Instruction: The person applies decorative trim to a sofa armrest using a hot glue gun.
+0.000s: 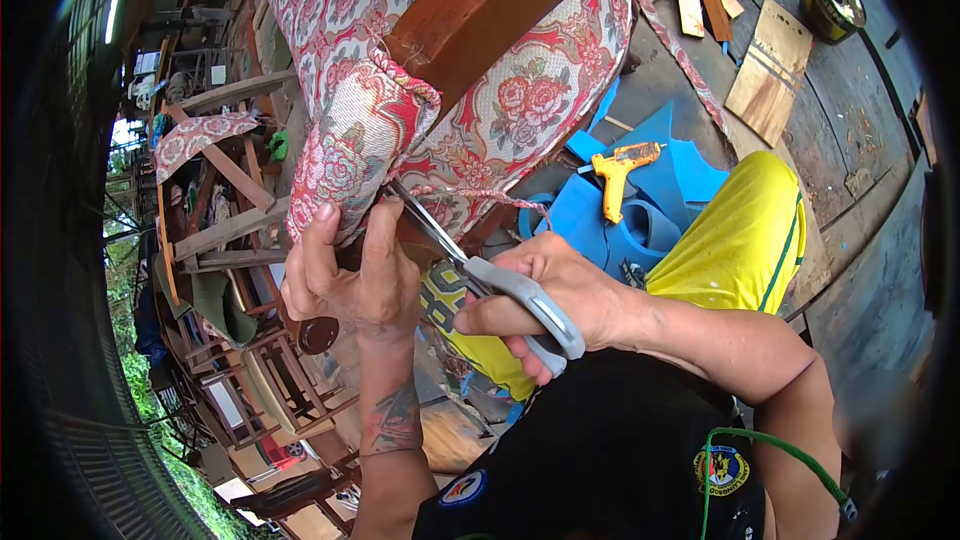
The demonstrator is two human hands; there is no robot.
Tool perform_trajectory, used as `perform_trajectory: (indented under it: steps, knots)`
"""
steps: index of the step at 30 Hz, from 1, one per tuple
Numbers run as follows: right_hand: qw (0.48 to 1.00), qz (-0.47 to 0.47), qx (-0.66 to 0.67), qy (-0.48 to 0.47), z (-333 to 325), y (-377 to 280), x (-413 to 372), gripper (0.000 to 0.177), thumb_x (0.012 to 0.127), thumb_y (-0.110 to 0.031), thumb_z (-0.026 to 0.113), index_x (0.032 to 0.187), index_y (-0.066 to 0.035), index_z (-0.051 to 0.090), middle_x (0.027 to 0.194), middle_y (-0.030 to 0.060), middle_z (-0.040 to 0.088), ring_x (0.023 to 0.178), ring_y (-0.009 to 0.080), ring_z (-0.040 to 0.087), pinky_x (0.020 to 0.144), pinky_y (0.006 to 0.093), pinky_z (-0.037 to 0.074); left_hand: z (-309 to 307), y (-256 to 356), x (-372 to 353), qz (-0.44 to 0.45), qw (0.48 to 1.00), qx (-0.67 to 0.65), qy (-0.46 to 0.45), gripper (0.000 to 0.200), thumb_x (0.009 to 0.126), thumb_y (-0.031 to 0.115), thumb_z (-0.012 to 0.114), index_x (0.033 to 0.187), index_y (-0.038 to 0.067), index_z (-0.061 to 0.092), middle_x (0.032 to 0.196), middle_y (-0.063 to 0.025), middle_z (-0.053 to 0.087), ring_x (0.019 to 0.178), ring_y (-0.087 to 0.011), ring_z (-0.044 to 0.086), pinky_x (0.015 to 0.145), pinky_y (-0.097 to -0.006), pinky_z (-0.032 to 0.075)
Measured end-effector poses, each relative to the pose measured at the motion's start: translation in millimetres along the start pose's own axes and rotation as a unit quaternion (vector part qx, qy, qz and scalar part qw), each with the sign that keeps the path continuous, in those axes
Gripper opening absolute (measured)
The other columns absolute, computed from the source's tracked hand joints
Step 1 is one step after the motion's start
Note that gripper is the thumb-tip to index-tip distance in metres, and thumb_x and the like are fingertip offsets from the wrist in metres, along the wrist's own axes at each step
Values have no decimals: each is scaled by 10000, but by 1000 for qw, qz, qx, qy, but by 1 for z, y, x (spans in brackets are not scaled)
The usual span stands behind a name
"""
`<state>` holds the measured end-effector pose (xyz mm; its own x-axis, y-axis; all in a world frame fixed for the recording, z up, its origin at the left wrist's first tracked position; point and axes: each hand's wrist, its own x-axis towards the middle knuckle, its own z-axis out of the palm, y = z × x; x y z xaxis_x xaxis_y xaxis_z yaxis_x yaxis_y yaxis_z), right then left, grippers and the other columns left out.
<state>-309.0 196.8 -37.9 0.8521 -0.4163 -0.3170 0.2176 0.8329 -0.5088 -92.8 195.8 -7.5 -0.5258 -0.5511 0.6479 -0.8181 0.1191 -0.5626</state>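
My right hand [560, 295] is wrapped round the grey handles of a pair of scissors [515, 290]. The blades point up and left, their tips at the lower edge of the floral upholstery fabric [345, 155] on the chair's padded armrest. At that same edge my left hand [355, 275] grips the fabric, thumb close to the blade tips. Braided trim [405, 80] runs where the cover meets the brown wooden arm [490, 10]. A loose strip of fabric [490, 197] hangs just beyond the scissors.
A yellow glue gun [622, 175] lies on blue foam sheets [655, 230] on the floor to the right. Wood pieces [770, 70] and an open tub [833, 5] are farther off. Wooden chair frames [250, 340] are stacked at left. My knee [735, 230] is beside the foam.
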Motion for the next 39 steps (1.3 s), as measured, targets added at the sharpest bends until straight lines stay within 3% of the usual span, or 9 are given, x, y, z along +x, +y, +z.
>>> perform_trajectory:
  steps: [7,9,10,11,12,13,14,23,39]
  knots:
    - [1000,-16,-11,-1,2,0,1,282,910,-263,782,921,0,681,584,53,628,461,126,633,424,246,509,-13,9,1,3,1000,3,2,216,886,174,788,1060,299,761,1294,-41,582,1198,-260,479,960,-374,351]
    - [999,-28,-17,11,3,0,1,306,913,-292,789,929,-4,687,585,45,628,464,115,633,423,235,502,-27,14,-21,-98,984,-144,19,239,935,138,754,1161,209,726,1272,-78,592,1134,-261,511,916,-347,403]
    - [999,-35,-19,11,3,1,2,308,906,-297,800,920,-9,692,591,39,634,464,107,634,418,231,494,-38,18,-17,-108,973,-201,-30,227,980,114,703,1204,80,682,1176,-87,632,941,-186,554,804,-286,448]
    - [999,-36,-18,8,2,4,3,308,906,-297,800,920,-9,692,591,39,634,464,107,634,418,231,494,-40,27,-12,-106,974,-199,-31,227,980,114,703,1204,80,682,1176,-87,632,941,-186,554,804,-286,448]
    - [998,-51,-22,10,2,7,4,304,900,-292,808,913,-10,694,591,38,635,465,106,634,416,232,491,-42,39,-8,-331,884,-319,-86,204,992,116,686,1182,40,677,1096,-74,646,839,-133,533,730,-261,437]
    - [997,-66,-27,11,2,11,6,300,894,-286,816,906,-12,695,592,37,636,466,105,634,414,233,489,-42,48,-2,-532,726,-415,-132,194,1005,117,669,1160,1,671,1016,-61,661,738,-80,513,656,-237,425]
    - [997,-73,-22,12,2,14,7,296,885,-270,829,895,-7,694,593,26,636,465,92,623,412,227,469,-38,53,8,-596,631,-490,-84,218,1017,133,654,1146,-44,658,901,-21,652,640,-8,462,538,-184,341]
    - [992,-116,-45,21,-1,36,19,306,881,-260,838,934,2,689,594,1,633,456,64,587,428,203,428,-20,61,21,-632,599,-490,-44,205,1000,160,695,878,7,634,676,-1,593,499,-1,406,448,-188,270]
    - [993,-114,-3,-33,-13,30,34,294,899,-282,818,908,-18,688,612,9,630,466,74,592,424,221,428,-16,63,21,-617,665,-418,-53,227,990,149,706,863,-18,620,729,-36,644,628,-51,560,569,-197,418]
